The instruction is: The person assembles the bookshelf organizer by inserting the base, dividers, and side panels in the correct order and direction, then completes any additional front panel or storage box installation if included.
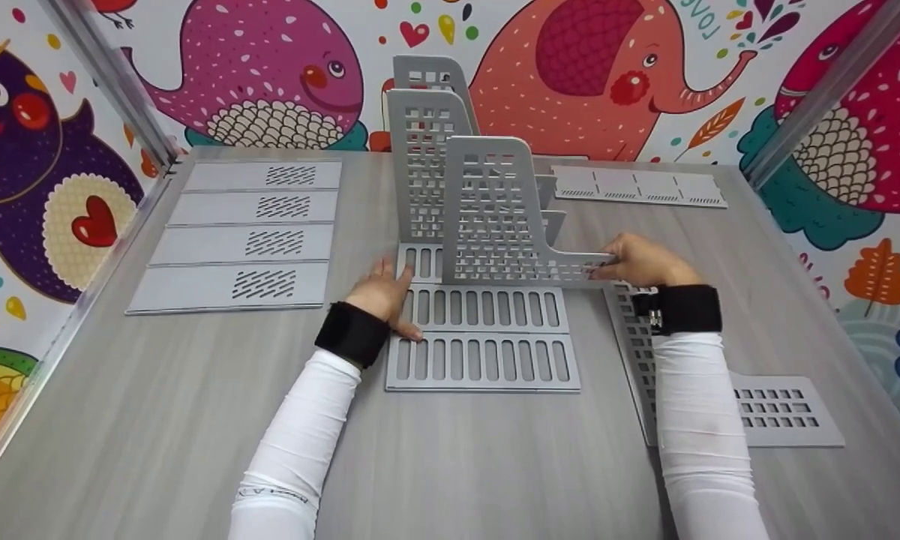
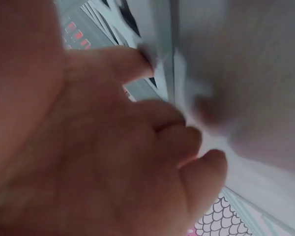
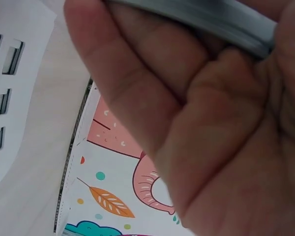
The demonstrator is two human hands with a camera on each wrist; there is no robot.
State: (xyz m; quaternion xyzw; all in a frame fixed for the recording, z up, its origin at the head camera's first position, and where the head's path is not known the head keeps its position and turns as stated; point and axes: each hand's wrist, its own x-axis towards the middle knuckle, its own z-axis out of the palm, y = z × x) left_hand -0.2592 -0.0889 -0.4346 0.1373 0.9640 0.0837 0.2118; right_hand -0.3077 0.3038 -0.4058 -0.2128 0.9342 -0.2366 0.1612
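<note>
Three grey perforated upright panels stand on a slotted grey base (image 1: 484,362) in the head view. The front panel (image 1: 495,202) has a low arm reaching right, and my right hand (image 1: 641,261) pinches its end between thumb and fingers. In the right wrist view my right hand (image 3: 187,118) has the panel's edge across its fingers. My left hand (image 1: 381,296) rests with spread fingers on the base's left edge, its thumb on the slotted part. The left wrist view shows my left hand (image 2: 113,147) close up against the base. Behind the front panel stands another panel (image 1: 424,165).
Four flat grey plates (image 1: 240,240) with slanted slots lie at the left. A thin divided strip (image 1: 637,186) lies at the back right. Another perforated panel (image 1: 780,412) lies flat at the right, partly under my right forearm. Patterned walls border the table.
</note>
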